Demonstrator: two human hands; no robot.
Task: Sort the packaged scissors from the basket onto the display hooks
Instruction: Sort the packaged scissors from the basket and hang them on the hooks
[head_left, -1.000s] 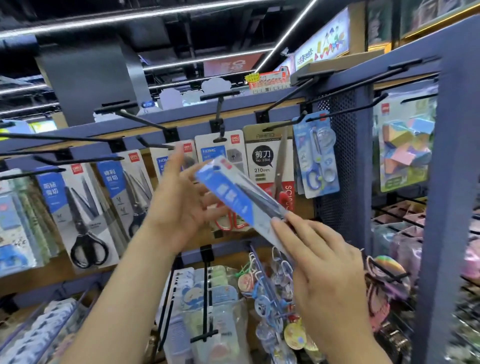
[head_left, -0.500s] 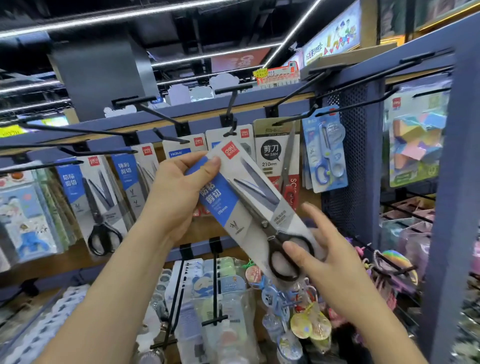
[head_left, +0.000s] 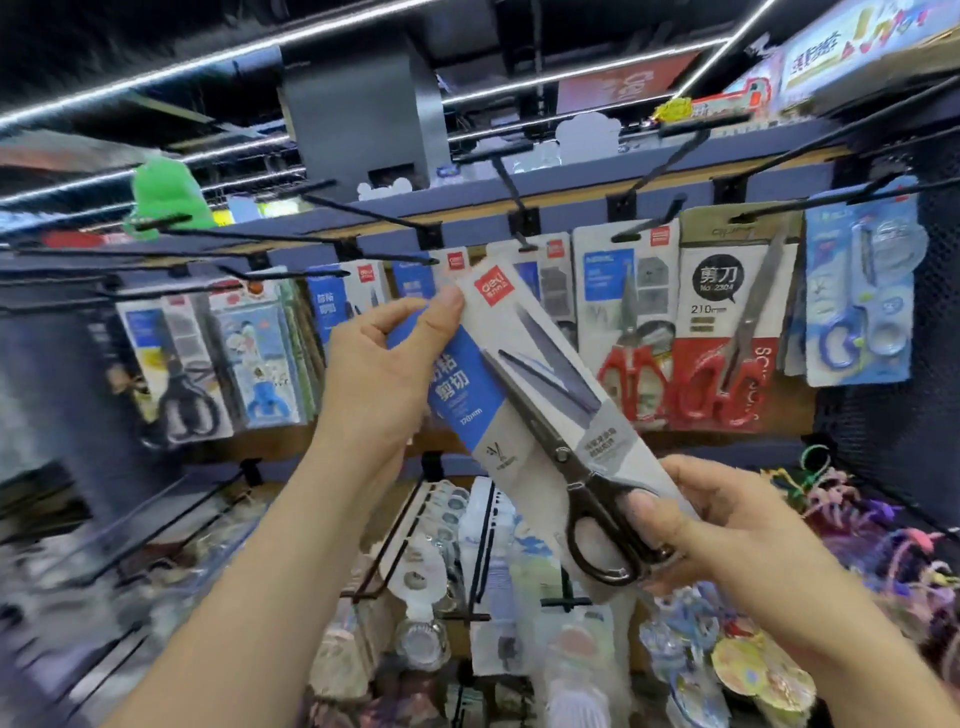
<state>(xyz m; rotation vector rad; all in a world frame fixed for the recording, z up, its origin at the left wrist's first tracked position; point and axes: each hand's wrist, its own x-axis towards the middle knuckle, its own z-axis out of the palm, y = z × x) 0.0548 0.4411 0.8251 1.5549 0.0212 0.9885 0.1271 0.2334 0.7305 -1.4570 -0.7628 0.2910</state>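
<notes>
We hold the packaged scissors (head_left: 545, 415) tilted before the upper row of display hooks (head_left: 374, 215), our left hand (head_left: 384, 374) pinching its top edge, our right hand (head_left: 727, 540) gripping its lower end over the black handles — not yet hung on any hook.

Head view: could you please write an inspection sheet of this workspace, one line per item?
Surface: display rack, with packs hanging in a row.
Job's things: packaged scissors held tilted in front of the display hooks, not yet hung; basket not seen.
Clutter: small trinkets hang below.
Hands: left hand pinches the pack's top; right hand grips its handle end.
Cables: nothing seen.
Surroundings: red-handled scissors pack and 210 mm scissors pack hanging; ceiling lights.
</notes>
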